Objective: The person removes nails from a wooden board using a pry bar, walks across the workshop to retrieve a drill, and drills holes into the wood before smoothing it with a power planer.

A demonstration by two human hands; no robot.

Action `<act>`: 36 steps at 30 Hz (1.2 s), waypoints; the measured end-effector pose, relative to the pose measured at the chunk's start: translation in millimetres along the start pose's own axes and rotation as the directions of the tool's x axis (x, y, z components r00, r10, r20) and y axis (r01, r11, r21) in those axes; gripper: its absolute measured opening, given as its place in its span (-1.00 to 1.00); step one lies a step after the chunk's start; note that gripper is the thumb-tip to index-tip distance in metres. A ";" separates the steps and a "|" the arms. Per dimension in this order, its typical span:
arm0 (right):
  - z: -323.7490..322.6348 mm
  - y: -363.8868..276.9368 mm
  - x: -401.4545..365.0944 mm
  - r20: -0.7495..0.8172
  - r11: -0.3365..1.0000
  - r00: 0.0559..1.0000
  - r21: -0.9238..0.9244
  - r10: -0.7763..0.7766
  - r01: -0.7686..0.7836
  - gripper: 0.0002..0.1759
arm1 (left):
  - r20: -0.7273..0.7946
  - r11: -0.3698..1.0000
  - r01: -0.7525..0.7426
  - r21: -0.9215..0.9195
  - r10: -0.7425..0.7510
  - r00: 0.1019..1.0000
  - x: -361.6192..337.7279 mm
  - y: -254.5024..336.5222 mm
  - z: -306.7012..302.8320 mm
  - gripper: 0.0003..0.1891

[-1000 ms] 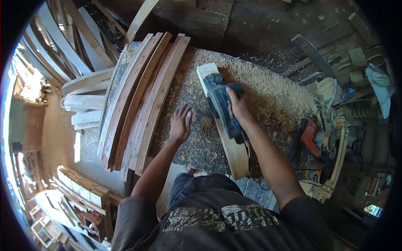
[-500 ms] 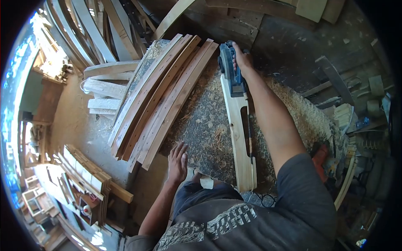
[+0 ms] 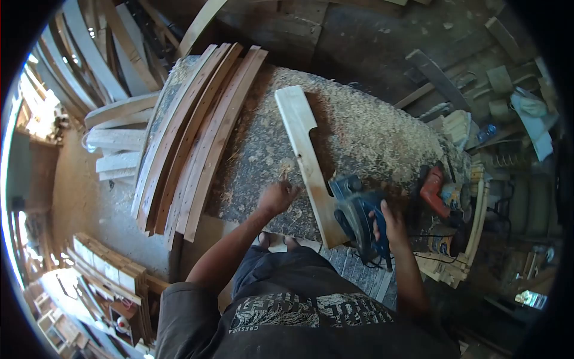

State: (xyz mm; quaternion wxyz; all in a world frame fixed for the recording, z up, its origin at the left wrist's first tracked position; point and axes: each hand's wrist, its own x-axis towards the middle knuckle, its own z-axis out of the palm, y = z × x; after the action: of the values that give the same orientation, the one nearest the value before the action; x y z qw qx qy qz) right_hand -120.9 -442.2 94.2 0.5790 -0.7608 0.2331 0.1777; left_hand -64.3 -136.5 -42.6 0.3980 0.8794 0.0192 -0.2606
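My right hand (image 3: 390,226) is wrapped round the handle of a blue electric planer (image 3: 362,218), at the near end of a pale wooden board (image 3: 306,157). The planer overlaps the board's right edge there. This board has a long notch cut into its right side and lies lengthwise on a dusty, speckled worktable (image 3: 251,158). To the left of the board, over the tabletop, my left hand (image 3: 278,197) has its fingers curled in, with nothing visible in it.
Several curved wooden pieces (image 3: 197,131) with holes lie stacked on the table's left. Wood shavings (image 3: 371,119) cover its right part. A red power tool (image 3: 433,190) lies at the right, near a cord and pale offcuts (image 3: 457,128). More curved boards (image 3: 89,48) lean at the back left.
The planer has come from the board's far end to its near end in my right hand. My left hand has moved nearer the board, its fingers now curled. The view has shifted right.
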 end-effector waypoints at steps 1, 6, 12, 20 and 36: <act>-10.6 4.8 -11.2 -0.022 1.000 1.000 0.005 -0.007 0.007 -0.40 | 0.086 0.998 0.027 -0.062 -0.022 0.996 7.1 -4.7 24.3 -0.33; -43.2 8.2 -19.6 -0.180 0.999 0.983 0.014 -0.036 0.039 -0.57 | 0.618 0.842 0.443 -0.308 -0.176 0.766 -4.8 36.0 81.5 -0.10; -64.5 -19.2 92.2 -0.198 0.973 0.963 0.109 -0.181 0.205 -0.68 | 0.337 0.947 0.302 -0.109 -0.251 0.907 -17.3 47.6 95.8 -0.10; -68.6 -30.4 270.7 -0.207 0.955 0.964 0.210 -0.168 0.211 -0.51 | 0.144 0.941 0.228 -0.250 -0.197 0.970 -85.1 -55.1 55.1 -0.37; -62.0 -34.2 273.5 -0.260 0.970 0.963 0.202 -0.077 0.132 -0.57 | -0.075 0.570 0.378 -0.730 -0.616 0.784 -235.9 -184.4 76.7 -0.54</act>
State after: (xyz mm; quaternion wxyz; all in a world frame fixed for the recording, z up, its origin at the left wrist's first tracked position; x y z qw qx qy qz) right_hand 124.8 -535.1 -9.8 0.6333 -0.7205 0.2816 0.0229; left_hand -346.4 -24.2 -100.2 0.5907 0.6574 0.4275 -0.1903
